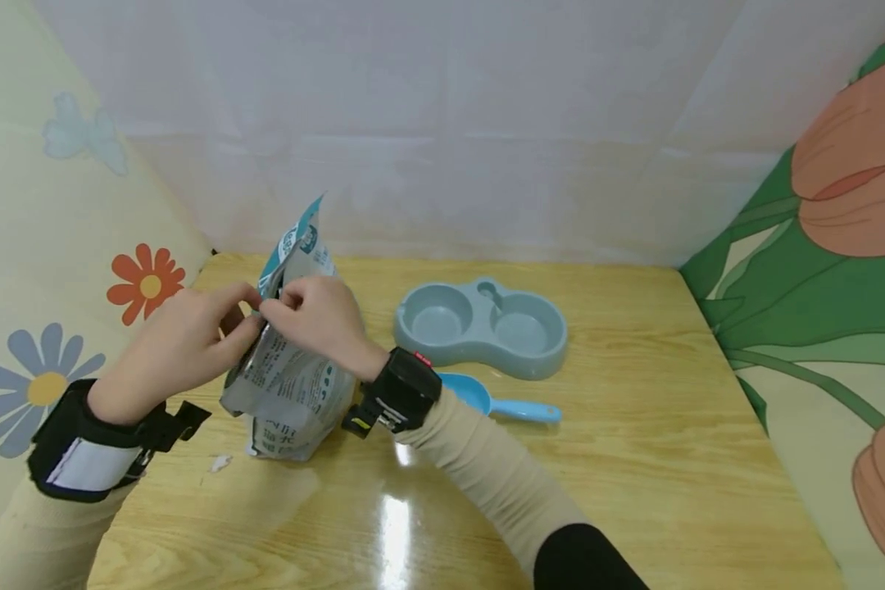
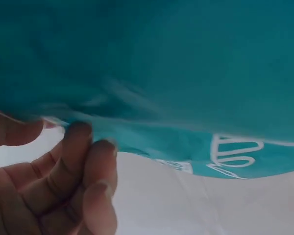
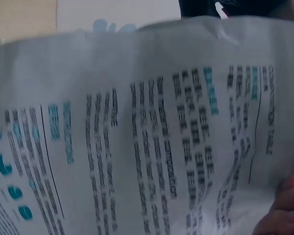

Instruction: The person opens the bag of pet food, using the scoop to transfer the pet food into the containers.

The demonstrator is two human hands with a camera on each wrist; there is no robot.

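Observation:
A grey and teal printed pouch [image 1: 291, 385] stands upright on the wooden table [image 1: 634, 459], left of centre. Both hands meet at its upper edge. My left hand [image 1: 184, 340] pinches the top of the pouch from the left. My right hand [image 1: 313, 315] grips the same top edge from the right. In the left wrist view the teal face of the pouch [image 2: 186, 73] fills the frame, with fingertips [image 2: 78, 134] curled against it. The right wrist view is filled by the printed grey side of the pouch [image 3: 137, 147].
A grey double pet bowl [image 1: 481, 325] sits behind the right forearm, and a blue scoop [image 1: 497, 401] lies just in front of it. A small white scrap [image 1: 220, 464] lies by the pouch's base. Flower-printed panels wall in both sides; a white sheet closes the back.

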